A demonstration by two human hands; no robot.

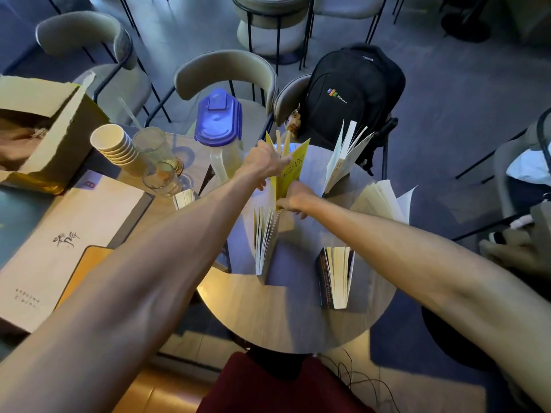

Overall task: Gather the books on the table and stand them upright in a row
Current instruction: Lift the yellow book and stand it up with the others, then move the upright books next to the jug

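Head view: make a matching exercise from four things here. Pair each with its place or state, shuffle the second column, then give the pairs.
Things:
1. yellow book
2. dark-covered book
3. paper cups
4. black backpack

Place or state:
A. on a chair beyond the round table
B. held by the left hand and right hand
C. stacked beside the glasses
D. standing with pages fanned, at the table's near right

Pairs: 1-B, 2-D, 3-C, 4-A.
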